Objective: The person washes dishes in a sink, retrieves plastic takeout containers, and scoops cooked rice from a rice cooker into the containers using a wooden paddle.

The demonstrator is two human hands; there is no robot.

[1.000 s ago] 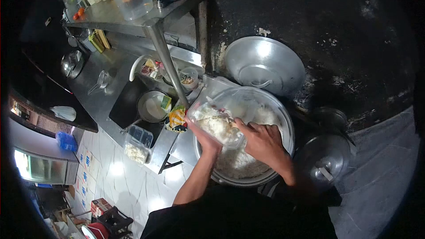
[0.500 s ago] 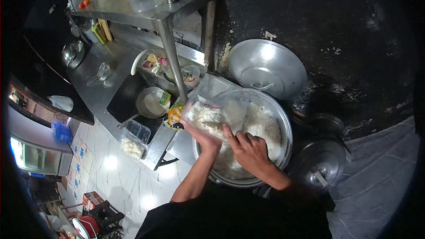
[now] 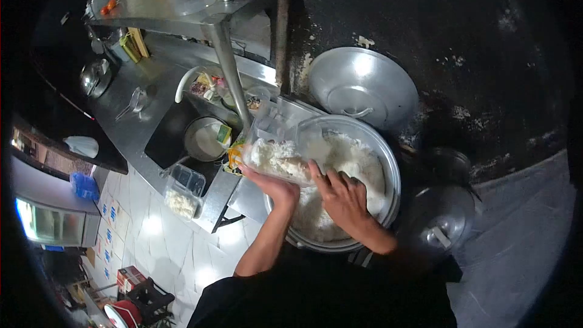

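Observation:
A clear plastic food container [image 3: 250, 153] with white rice [image 3: 273, 153] heaped in one side rests on my left hand [image 3: 279, 189], which grips it from below. My right hand [image 3: 345, 199] is at the container's right side, index finger stretched toward the rice and the other fingers curled. Something flat and pale seems to lie under that finger, against the rice, but I cannot make out what it is. Below both hands stands a large metal pot [image 3: 393, 176] of cooked rice [image 3: 358, 164], partly covered by the container and my right hand.
Behind the pot leans a wide metal basin [image 3: 364, 79]. A second rice-filled container [image 3: 182, 189] sits at the counter edge, near a small pan [image 3: 206, 140] with a sponge [image 3: 223, 133]. A steel shelf leg [image 3: 226, 61] rises close to my left hand. A round lid [image 3: 440, 218] lies at right.
The rice in the container reaches further along its side, and the container sits slightly lower left. My right hand has shifted slightly down. The whole view has moved a little.

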